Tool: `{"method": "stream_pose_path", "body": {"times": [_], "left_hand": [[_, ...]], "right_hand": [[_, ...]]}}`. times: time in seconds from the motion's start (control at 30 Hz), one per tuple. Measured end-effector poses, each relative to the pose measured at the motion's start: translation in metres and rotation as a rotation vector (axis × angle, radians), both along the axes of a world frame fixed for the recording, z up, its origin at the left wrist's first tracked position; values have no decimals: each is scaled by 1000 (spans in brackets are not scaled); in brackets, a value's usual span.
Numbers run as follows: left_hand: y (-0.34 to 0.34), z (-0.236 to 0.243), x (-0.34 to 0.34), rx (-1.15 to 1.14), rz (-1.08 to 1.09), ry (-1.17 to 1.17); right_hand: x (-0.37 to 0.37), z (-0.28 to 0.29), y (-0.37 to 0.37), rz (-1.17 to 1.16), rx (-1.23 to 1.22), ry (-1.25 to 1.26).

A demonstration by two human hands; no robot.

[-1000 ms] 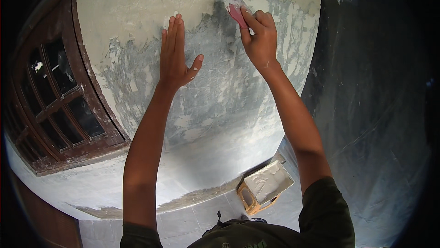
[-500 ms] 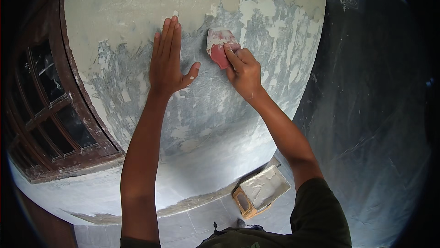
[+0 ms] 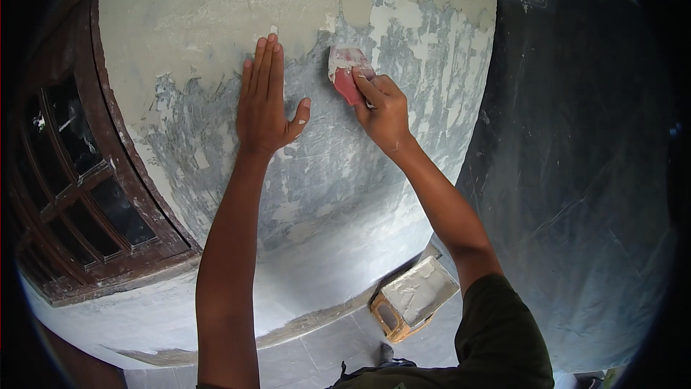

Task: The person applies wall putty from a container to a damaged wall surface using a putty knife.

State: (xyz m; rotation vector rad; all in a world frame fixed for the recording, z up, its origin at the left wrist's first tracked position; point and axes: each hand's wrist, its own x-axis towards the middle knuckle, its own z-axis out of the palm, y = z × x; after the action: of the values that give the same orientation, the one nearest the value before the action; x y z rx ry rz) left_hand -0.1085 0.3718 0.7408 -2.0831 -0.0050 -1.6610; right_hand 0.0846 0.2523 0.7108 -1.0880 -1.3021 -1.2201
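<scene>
My left hand point(image 3: 263, 112) lies flat against the wall point(image 3: 309, 180), fingers stretched upward and thumb out to the side. A dab of white putty shows at its fingertips, and small specks dot the thumb. To its right, my right hand point(image 3: 384, 112) grips a red putty scraper point(image 3: 347, 83), whose wide upper part is smeared with white putty and rests at the wall. Around both hands the wall is patchy grey and white; a smooth cream putty coat point(image 3: 216, 15) covers the part above, ending in a ragged edge.
A putty-filled tray point(image 3: 425, 292) rests on a yellowish stool point(image 3: 392, 324) at the wall's foot, on grey floor tiles point(image 3: 335, 346). Left is a brown wooden window frame point(image 3: 162, 234) with dark panes. A dark sheet-like surface point(image 3: 568, 173) fills the right side.
The view has shifted slightly. A square-edged putty patch above the scraper has blended into the cream coat. Both hands keep nearly the same pose, the scraper still in my right hand.
</scene>
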Motion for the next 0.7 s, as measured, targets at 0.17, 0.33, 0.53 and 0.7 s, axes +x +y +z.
{"method": "stream_pose_path", "body": {"times": [0.17,0.33,0.53,0.7], "left_hand": [[-1,0,6,-10,0,7],[3,0,5,-9,-5,-3],[5,1,2,3,-31,-23],[3,1,10,2,-32,-38]], "right_hand": [[9,72,-1,-43,126,29],[-2,25,21,-118,51,-12],[-23,18,4,76,89,54],[1,71,8,-58,103,8]]}}
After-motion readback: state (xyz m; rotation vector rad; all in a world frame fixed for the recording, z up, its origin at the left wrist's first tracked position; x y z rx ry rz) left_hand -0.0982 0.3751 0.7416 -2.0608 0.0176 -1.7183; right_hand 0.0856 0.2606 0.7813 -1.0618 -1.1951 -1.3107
